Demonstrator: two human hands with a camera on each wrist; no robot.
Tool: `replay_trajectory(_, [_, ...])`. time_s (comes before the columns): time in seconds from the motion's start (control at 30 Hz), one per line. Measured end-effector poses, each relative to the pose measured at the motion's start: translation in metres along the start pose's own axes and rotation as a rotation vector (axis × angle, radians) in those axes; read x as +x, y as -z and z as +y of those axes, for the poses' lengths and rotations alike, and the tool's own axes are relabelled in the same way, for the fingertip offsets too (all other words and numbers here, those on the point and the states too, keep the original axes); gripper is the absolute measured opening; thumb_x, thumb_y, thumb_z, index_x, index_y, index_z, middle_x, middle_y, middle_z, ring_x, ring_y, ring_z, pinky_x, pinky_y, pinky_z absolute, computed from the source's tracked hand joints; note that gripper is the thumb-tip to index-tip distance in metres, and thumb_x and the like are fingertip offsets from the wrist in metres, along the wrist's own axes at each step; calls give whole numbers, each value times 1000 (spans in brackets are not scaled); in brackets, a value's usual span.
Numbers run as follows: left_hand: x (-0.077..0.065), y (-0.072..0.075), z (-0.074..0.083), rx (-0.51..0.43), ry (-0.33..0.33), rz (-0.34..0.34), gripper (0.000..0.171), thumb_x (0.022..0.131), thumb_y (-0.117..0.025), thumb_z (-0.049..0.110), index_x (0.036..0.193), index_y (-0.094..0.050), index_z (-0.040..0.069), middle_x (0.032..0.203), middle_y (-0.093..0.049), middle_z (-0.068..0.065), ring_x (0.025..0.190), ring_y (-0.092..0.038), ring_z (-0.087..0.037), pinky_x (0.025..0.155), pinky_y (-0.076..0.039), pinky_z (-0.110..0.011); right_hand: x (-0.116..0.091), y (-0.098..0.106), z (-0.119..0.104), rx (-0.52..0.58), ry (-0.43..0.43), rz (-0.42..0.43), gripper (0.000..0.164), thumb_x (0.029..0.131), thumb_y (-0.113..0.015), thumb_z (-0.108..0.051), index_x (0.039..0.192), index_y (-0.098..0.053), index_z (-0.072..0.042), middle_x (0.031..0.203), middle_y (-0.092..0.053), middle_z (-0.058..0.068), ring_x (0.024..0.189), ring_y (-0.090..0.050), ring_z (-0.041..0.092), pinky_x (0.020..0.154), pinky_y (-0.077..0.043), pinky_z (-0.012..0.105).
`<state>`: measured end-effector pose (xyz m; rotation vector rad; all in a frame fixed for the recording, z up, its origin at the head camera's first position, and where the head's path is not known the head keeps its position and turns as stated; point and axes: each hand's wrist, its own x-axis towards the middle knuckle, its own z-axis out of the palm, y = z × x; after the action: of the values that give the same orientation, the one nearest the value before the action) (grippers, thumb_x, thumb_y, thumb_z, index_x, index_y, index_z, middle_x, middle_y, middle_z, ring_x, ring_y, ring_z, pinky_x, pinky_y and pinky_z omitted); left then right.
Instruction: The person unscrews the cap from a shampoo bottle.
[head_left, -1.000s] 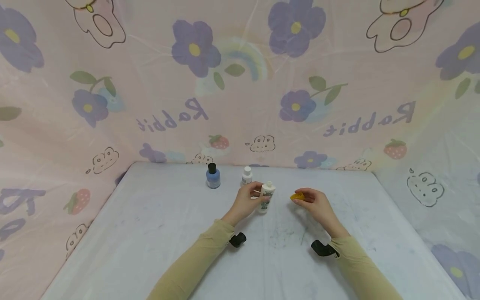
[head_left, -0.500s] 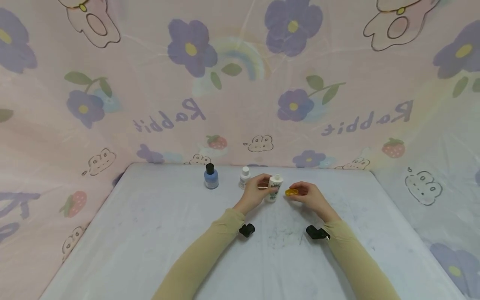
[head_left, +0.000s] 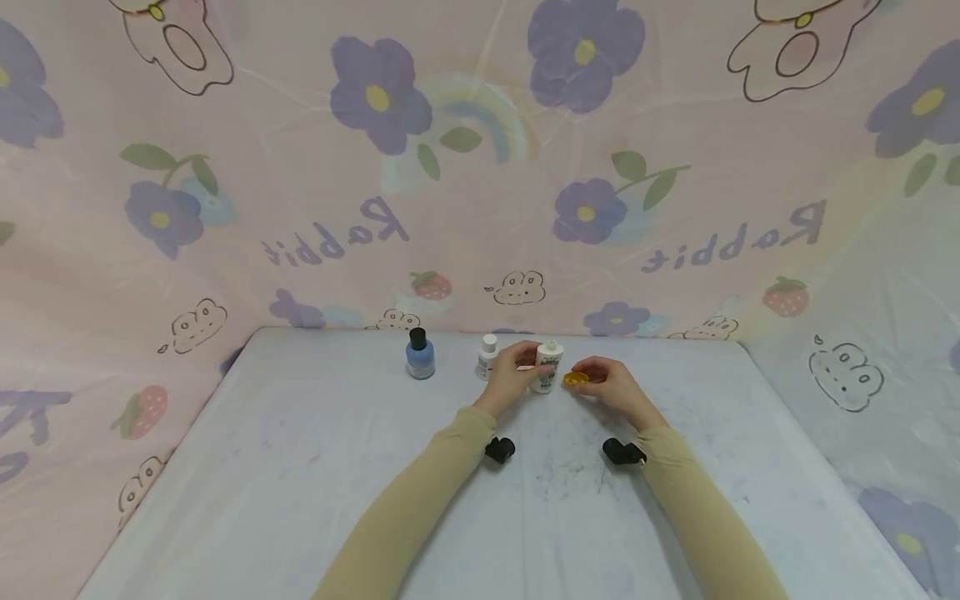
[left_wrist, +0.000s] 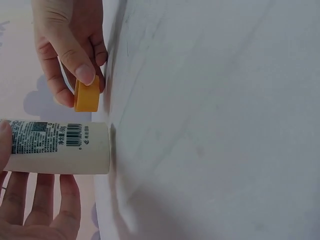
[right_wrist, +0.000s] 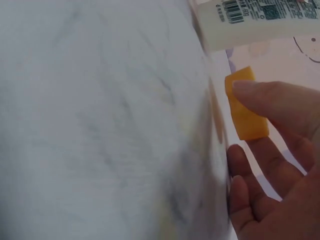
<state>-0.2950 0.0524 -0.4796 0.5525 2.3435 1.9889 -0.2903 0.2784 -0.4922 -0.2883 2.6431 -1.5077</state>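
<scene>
A white bottle, its dark print showing a barcode and "60g" amid lines too small to read, is held upright at the desk, pinched in the grip of a person's left hand. Just beside it, the right hand pinches a yellow cap. Behind, the backdrop reads "Rabbit," mirrored.

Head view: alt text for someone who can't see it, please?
A person's left hand holds a white labelled bottle; the right hand pinches a yellow cap nearby. Further left, a black-capped blue bottle and a small white bottle stand upright.
</scene>
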Motion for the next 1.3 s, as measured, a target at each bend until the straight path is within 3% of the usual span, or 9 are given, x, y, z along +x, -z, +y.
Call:
replay_trajectory(0.53, [7,-2,-4,-11,-4,17,35,83,-75,10,117,-65,7,110,-67,-5,101,-62,-17,89,-48,-27,9,-5,2,-45,-67,1,31,83,-75,-8,111,-65,0,109,-65,16,94,-60,25,79,-50,31])
replay_trajectory(0.7, [8,-2,-5,-21,-2,-1,36,83,-75,9,117,-64,7,113,-67,-7,104,-63,-17,89,-48,-25,8,-6,1,-54,-43,-2,30,82,-75,-6,110,-65,1,107,-65,16,94,-60,27,81,-49,37])
replay_trajectory(1.0, [2,-3,-1,-24,101,5,57,79,-79,9,131,-56,6,123,-61,-11,110,-60,-20,90,-48,-25,3,-3,2,-93,17,22,45,84,-74,-7,125,-58,0,117,-61,18,107,-56,32,90,-45,45])
replay_trajectory(1.3, [-23,0,6,26,195,18,65,79,-79,10,136,-48,-1,131,-54,-22,118,-54,-34,98,-44,-37,-24,5,-7,-4,76,14,52,86,-68,1,133,-46,8,130,-50,30,120,-46,47,100,-36,58])
